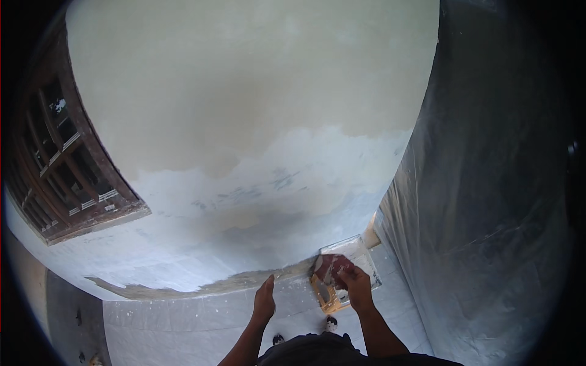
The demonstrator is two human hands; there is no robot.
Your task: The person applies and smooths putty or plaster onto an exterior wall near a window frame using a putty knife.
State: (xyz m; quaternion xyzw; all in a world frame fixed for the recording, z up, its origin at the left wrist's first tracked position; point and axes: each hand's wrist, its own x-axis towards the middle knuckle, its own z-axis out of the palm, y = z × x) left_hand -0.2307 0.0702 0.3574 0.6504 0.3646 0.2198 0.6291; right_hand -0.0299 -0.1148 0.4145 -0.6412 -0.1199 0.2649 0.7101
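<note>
My right hand (356, 287) is closed on a dark red sheet (331, 268) smeared with white, which looks like sandpaper. The sheet is held low, near the foot of the wall, over a white-smeared board or tray (360, 253). To the left, my left hand (264, 300) is held in front of the wall's lower edge, its fingers stretched out and seen edge-on, with nothing visible in it. The wall (244, 201) before me is beige above and patchy white below, with grey smears and a bare brownish strip along the bottom.
A dark wooden window frame with panes (67, 165) is set in the wall at left. Clear plastic sheeting (476, 232) hangs at right. Pale covering (183, 329), spotted white, lies over the floor. A yellowish wooden piece (329, 299) stands below the board, near my shoes (331, 323).
</note>
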